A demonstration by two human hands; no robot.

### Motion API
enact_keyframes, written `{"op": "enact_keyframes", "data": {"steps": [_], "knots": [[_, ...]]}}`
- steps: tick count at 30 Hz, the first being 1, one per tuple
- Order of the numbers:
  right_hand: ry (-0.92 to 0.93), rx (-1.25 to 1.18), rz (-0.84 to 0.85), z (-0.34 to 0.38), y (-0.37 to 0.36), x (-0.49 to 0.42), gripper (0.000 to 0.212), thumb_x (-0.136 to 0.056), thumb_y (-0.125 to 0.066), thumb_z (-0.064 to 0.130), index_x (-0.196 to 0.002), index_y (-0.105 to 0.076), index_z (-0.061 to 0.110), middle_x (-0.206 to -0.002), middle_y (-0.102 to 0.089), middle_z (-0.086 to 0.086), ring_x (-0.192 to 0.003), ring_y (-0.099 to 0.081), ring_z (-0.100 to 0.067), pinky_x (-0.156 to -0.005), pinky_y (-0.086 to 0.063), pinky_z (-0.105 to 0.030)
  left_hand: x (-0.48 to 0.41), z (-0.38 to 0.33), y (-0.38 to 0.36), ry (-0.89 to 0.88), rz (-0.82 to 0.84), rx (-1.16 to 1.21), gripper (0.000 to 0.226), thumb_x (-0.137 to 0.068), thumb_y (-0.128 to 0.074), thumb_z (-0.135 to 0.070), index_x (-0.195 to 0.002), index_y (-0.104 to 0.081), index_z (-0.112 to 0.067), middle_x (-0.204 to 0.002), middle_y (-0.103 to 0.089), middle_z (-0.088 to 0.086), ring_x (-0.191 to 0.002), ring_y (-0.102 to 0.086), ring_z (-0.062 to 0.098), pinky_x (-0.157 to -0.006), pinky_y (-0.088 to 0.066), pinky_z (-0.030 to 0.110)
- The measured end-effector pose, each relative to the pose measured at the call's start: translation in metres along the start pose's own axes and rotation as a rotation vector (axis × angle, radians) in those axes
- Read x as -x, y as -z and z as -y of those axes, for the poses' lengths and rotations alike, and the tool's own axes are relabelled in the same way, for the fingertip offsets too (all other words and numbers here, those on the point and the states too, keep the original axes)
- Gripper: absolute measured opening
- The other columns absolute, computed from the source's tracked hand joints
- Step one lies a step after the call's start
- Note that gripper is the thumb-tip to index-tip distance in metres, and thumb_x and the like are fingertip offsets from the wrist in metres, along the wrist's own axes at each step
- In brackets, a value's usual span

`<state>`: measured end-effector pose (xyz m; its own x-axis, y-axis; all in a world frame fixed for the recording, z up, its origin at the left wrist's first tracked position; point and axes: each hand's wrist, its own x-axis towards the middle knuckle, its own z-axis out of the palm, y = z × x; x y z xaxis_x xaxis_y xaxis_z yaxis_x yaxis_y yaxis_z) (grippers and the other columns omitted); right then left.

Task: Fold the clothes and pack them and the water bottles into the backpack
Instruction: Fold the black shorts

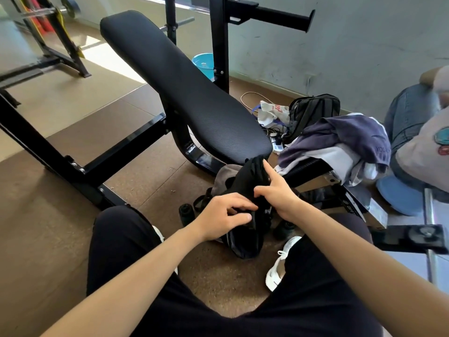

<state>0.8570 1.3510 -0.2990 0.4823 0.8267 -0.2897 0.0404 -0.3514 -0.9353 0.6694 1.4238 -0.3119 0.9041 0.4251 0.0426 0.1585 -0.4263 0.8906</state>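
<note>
I sit with a black backpack (245, 237) standing on the floor between my knees. My left hand (226, 216) pinches the black fabric at its top. My right hand (277, 190) grips the same black fabric from the right, index finger stretched up. A grey garment (224, 175) lies just behind the bag. Purple and white clothes (340, 142) are piled on the bench seat at the right. Two dark water bottles stand on the floor: one (186, 212) left of the bag, the other (283, 228) right of it, partly hidden.
A long black padded bench (184, 86) runs from far left to the middle. A second black backpack (313, 110), a white plastic bag (271, 113) and cables lie by the wall. A blue bucket (202, 64) stands behind. Another person sits at the right edge (420, 142).
</note>
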Motion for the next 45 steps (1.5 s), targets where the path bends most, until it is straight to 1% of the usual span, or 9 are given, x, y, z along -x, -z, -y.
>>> {"op": "enact_keyframes", "data": {"steps": [5, 9, 13, 22, 30, 34, 39, 42, 45], "knots": [[0.083, 0.109, 0.271, 0.020, 0.026, 0.006, 0.105, -0.067, -0.046, -0.013, -0.152, -0.039, 0.047, -0.141, -0.063, -0.005, -0.084, -0.046, -0.023, -0.060, -0.043, -0.021, -0.011, 0.018, 0.044, 0.089, -0.391, 0.092, 0.040, -0.086, -0.076, -0.021, -0.125, -0.068, -0.026, -0.119, -0.070, -0.008, -0.112, -0.065, 0.009, -0.099, -0.055, 0.043], [0.117, 0.082, 0.493, 0.049, 0.035, 0.018, 0.108, -0.071, -0.034, -0.026, -0.151, -0.041, 0.046, -0.153, -0.052, 0.006, -0.106, -0.060, -0.020, -0.066, -0.051, -0.018, -0.027, 0.011, 0.055, 0.188, -0.066, 0.339, 0.084, -0.072, -0.087, -0.028, -0.145, -0.046, -0.033, -0.145, -0.057, -0.007, -0.137, -0.050, 0.010, -0.110, -0.045, 0.032], [0.148, 0.122, 0.561, 0.063, 0.043, 0.023, 0.107, -0.072, -0.031, -0.029, -0.155, -0.038, 0.039, -0.157, -0.046, 0.013, -0.136, -0.052, -0.012, -0.086, -0.054, -0.020, -0.027, 0.020, 0.035, 0.316, 0.192, 0.448, 0.067, -0.069, -0.090, -0.017, -0.129, -0.062, -0.023, -0.127, -0.072, -0.003, -0.122, -0.066, 0.016, -0.109, -0.050, 0.041], [0.076, 0.425, 0.803, 0.056, 0.063, 0.045, 0.100, -0.075, -0.039, -0.027, -0.149, -0.048, 0.039, -0.150, -0.052, 0.018, -0.140, -0.048, -0.004, -0.112, -0.044, -0.031, -0.010, 0.023, 0.031, 0.396, 0.072, 0.600, 0.038, -0.088, -0.074, -0.009, -0.126, -0.067, -0.010, -0.120, -0.074, 0.013, -0.110, -0.072, 0.028, -0.087, -0.059, 0.032], [0.083, 0.315, 0.619, 0.023, 0.043, 0.052, 0.098, -0.075, -0.039, -0.022, -0.153, -0.043, 0.038, -0.159, -0.041, 0.010, -0.147, -0.036, -0.003, -0.114, -0.042, -0.026, -0.003, 0.029, 0.046, 0.436, 0.194, 0.495, 0.054, -0.078, -0.080, -0.014, -0.130, -0.063, -0.014, -0.124, -0.073, 0.008, -0.114, -0.071, 0.027, -0.092, -0.058, 0.036], [0.170, 0.355, 0.433, 0.011, 0.034, 0.054, 0.098, -0.074, -0.041, -0.020, -0.154, -0.040, 0.039, -0.165, -0.021, 0.011, -0.150, -0.009, 0.013, -0.122, -0.017, -0.015, 0.008, 0.045, 0.052, 0.538, 0.320, 0.360, 0.071, -0.063, -0.093, -0.023, -0.127, -0.065, -0.014, -0.123, -0.074, 0.003, -0.117, -0.069, 0.023, -0.104, -0.053, 0.044], [0.199, 0.305, 0.273, 0.004, 0.030, 0.060, 0.093, -0.080, -0.041, -0.023, -0.158, -0.031, 0.028, -0.160, -0.021, 0.010, -0.113, -0.015, 0.046, -0.090, -0.026, 0.010, 0.018, 0.063, 0.037, 0.541, -0.062, 0.784, 0.075, -0.061, -0.095, -0.027, -0.127, -0.067, -0.005, -0.126, -0.070, 0.018, -0.123, -0.063, 0.040, -0.102, -0.048, 0.046], [0.214, 0.289, 0.156, -0.006, 0.025, 0.060, 0.093, -0.080, -0.045, -0.020, -0.159, -0.030, 0.026, -0.150, -0.027, 0.011, -0.121, -0.018, 0.041, -0.106, -0.027, 0.000, 0.018, 0.053, 0.029, 0.547, -0.174, 1.072, 0.055, -0.085, -0.073, -0.026, -0.137, -0.061, -0.013, -0.134, -0.068, 0.012, -0.123, -0.064, 0.030, -0.103, -0.048, 0.040], [0.220, 0.263, 0.113, -0.020, 0.018, 0.057, 0.092, -0.079, -0.052, -0.010, -0.159, -0.033, 0.031, -0.151, -0.032, 0.006, -0.142, -0.027, 0.014, -0.120, -0.027, -0.016, 0.010, 0.047, 0.023, 0.590, -0.174, 0.866, 0.084, -0.064, -0.090, -0.047, -0.138, -0.059, -0.025, -0.136, -0.067, 0.002, -0.128, -0.061, 0.025, -0.113, -0.043, 0.045]]}}
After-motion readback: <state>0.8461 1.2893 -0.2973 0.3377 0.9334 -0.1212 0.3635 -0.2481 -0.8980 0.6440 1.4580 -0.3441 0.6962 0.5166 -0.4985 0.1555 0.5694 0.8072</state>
